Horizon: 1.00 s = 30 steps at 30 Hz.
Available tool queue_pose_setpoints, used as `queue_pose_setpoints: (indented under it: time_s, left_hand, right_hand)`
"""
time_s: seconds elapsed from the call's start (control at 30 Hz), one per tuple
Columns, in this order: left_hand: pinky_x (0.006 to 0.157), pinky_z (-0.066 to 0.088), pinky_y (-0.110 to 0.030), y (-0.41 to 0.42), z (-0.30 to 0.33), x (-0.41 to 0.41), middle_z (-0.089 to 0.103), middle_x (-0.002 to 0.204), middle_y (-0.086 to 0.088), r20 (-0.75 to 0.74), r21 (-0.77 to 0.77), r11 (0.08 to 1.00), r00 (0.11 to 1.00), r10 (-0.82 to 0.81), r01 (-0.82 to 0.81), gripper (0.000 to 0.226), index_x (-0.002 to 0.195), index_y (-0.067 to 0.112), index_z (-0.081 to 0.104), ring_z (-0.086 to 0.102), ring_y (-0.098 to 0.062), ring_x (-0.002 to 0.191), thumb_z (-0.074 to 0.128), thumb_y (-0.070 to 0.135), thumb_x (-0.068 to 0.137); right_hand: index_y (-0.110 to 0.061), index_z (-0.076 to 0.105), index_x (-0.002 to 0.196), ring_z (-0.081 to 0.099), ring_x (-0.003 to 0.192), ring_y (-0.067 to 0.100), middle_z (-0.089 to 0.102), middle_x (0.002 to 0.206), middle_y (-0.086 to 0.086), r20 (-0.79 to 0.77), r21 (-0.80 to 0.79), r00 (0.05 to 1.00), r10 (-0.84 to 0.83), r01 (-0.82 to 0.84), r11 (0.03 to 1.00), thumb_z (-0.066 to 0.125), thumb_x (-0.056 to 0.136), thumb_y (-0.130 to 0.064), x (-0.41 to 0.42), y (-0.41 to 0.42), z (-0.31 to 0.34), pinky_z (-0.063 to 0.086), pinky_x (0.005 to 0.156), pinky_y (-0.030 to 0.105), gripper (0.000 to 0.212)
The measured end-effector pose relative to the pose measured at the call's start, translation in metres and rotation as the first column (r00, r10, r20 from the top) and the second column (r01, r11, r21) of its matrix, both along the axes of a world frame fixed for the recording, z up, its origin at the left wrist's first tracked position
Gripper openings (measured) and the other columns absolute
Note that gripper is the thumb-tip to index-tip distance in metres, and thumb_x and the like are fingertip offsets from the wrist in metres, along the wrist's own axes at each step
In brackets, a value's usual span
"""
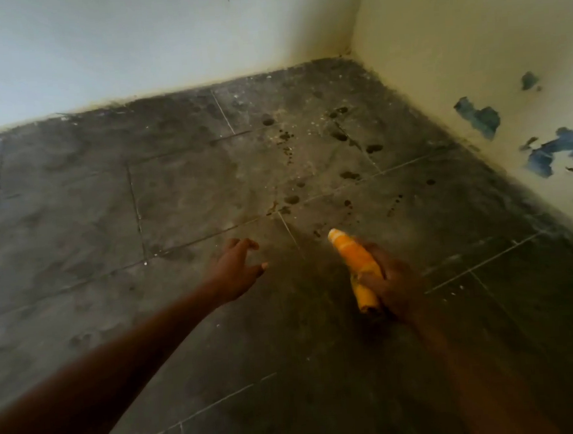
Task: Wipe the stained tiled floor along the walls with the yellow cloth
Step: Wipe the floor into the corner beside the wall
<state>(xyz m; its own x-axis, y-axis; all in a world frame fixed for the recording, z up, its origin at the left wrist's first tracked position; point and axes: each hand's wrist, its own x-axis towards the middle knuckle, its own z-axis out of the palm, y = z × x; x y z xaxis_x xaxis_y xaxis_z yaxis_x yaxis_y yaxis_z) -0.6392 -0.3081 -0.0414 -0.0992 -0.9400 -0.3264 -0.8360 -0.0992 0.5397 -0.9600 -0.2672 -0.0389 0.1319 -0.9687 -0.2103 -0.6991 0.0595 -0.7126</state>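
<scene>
- Yellow cloth (pixel 358 269) is sitting rolled into a tight tube, right of centre and nearer than the dark spots; whether it is touching the tiles is not clear.
- Right hand (pixel 390 286) is gripping the roll around its middle, fingers wrapped over it, both ends sticking out.
- Left hand (pixel 236 269) is reaching out empty over the tiled floor (pixel 175 197), fingers spread and relaxed, holding nothing.
- Dark stains (pixel 342 165) are clustering on the tiles farther off, toward the far right corner where the far wall (pixel 131 48) is meeting the right wall (pixel 469 34).
- Peeling paint (pixel 478 120) is showing blue patches low on the right wall.
- Judging by this, the wiping is only getting under way: the cloth probably needs opening flat so more of it is pressing the tile, then working in overlapping strokes along the wall edge, pulling grime away from the corner rather than into it.
</scene>
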Motion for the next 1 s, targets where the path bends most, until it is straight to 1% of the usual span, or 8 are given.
queue_pose_setpoints:
  time_s: [0.1, 0.17, 0.3, 0.43, 0.57, 0.7, 0.83, 1.0]
  left_hand:
    - [0.130, 0.010, -0.053, 0.009, -0.013, 0.006, -0.007, 0.178, -0.004, 0.244, 0.173, 0.959, 0.934, -0.261, 0.223, 0.089, 0.169, 0.018, 0.005, -0.001, -0.030, 0.164, 0.048, 0.060, 0.104]
    - [0.131, 0.002, -0.048, 0.021, -0.024, 0.013, -0.032, 0.170, -0.001, 0.334, 0.220, 0.925, 0.867, -0.370, 0.310, 0.107, 0.166, 0.017, -0.016, -0.017, -0.025, 0.162, 0.026, 0.084, 0.093]
    - [0.130, -0.003, -0.045, 0.032, -0.048, 0.025, -0.041, 0.160, 0.005, 0.350, 0.144, 0.925, 0.857, -0.379, 0.350, 0.134, 0.157, 0.024, -0.030, -0.029, -0.017, 0.154, -0.029, 0.101, 0.047]
    - [0.130, -0.003, -0.048, 0.026, -0.055, 0.034, -0.040, 0.162, 0.005, 0.337, 0.110, 0.915, 0.851, -0.402, 0.389, 0.124, 0.153, 0.029, -0.034, -0.032, -0.018, 0.151, -0.031, 0.098, 0.050]
    - [0.130, -0.009, -0.047, 0.032, -0.062, 0.042, -0.042, 0.164, 0.006, 0.351, 0.069, 0.898, 0.832, -0.429, 0.434, 0.109, 0.156, 0.032, -0.034, -0.034, -0.020, 0.154, -0.032, 0.091, 0.064]
    - [0.130, -0.009, -0.045, 0.033, -0.065, 0.041, -0.037, 0.167, 0.008, 0.339, 0.026, 0.911, 0.854, -0.396, 0.412, 0.102, 0.157, 0.036, -0.030, -0.032, -0.018, 0.155, -0.026, 0.090, 0.071]
    - [0.130, -0.007, -0.044, 0.023, -0.063, 0.048, -0.033, 0.168, 0.011, 0.359, 0.012, 0.902, 0.840, -0.407, 0.432, 0.105, 0.157, 0.034, -0.028, -0.028, -0.017, 0.156, -0.025, 0.093, 0.069]
    - [0.129, -0.009, -0.042, -0.006, -0.063, 0.061, -0.028, 0.170, 0.013, 0.353, -0.043, 0.846, 0.800, -0.484, 0.531, 0.105, 0.163, 0.033, -0.020, -0.023, -0.016, 0.159, 0.000, 0.095, 0.080]
  right_hand:
    - [-0.043, -0.014, 0.161, -0.019, 0.158, 0.038, -0.026, 0.171, 0.004, -0.528, 0.193, 0.805, 0.270, -0.196, 0.961, 0.032, 0.085, -0.082, 0.027, 0.015, -0.040, -0.003, 0.123, 0.064, 0.097]
    - [-0.048, -0.020, 0.159, -0.036, 0.152, 0.036, -0.038, 0.166, -0.002, -0.570, 0.033, 0.806, 0.160, -0.172, 0.985, 0.015, 0.086, -0.086, 0.042, 0.034, -0.061, -0.015, 0.113, 0.067, 0.089]
    - [-0.038, 0.001, 0.165, -0.023, 0.158, 0.034, -0.011, 0.175, -0.008, -0.645, -0.196, 0.763, -0.026, -0.133, 0.972, 0.018, 0.101, -0.070, 0.051, 0.021, -0.072, -0.014, 0.115, 0.073, 0.074]
    - [-0.031, 0.007, 0.167, -0.016, 0.160, 0.025, -0.002, 0.175, -0.009, -0.613, -0.135, 0.749, 0.251, -0.413, 0.901, 0.024, 0.103, -0.063, 0.083, 0.002, -0.075, 0.009, 0.123, 0.066, 0.073]
    - [-0.044, 0.010, 0.164, 0.001, 0.162, 0.030, 0.006, 0.175, -0.006, -0.632, -0.193, 0.723, 0.279, -0.496, 0.846, 0.035, 0.103, -0.057, 0.066, 0.038, -0.082, 0.008, 0.124, 0.060, 0.068]
    - [-0.048, 0.016, 0.162, 0.011, 0.161, 0.034, 0.012, 0.174, -0.003, -0.624, -0.154, 0.773, 0.115, -0.266, 0.952, 0.033, 0.100, -0.055, 0.023, 0.044, -0.086, 0.023, 0.116, 0.073, 0.065]
    - [-0.048, 0.014, 0.161, 0.001, 0.160, 0.041, 0.004, 0.175, -0.005, -0.608, -0.104, 0.792, -0.055, -0.011, 0.995, 0.023, 0.094, -0.061, 0.021, -0.015, -0.073, 0.012, 0.121, 0.072, 0.069]
    - [-0.053, 0.003, 0.160, -0.012, 0.159, 0.040, -0.001, 0.175, -0.006, -0.559, -0.071, 0.773, 0.300, -0.405, 0.911, 0.025, 0.096, -0.058, 0.070, -0.006, -0.068, 0.001, 0.127, 0.063, 0.068]
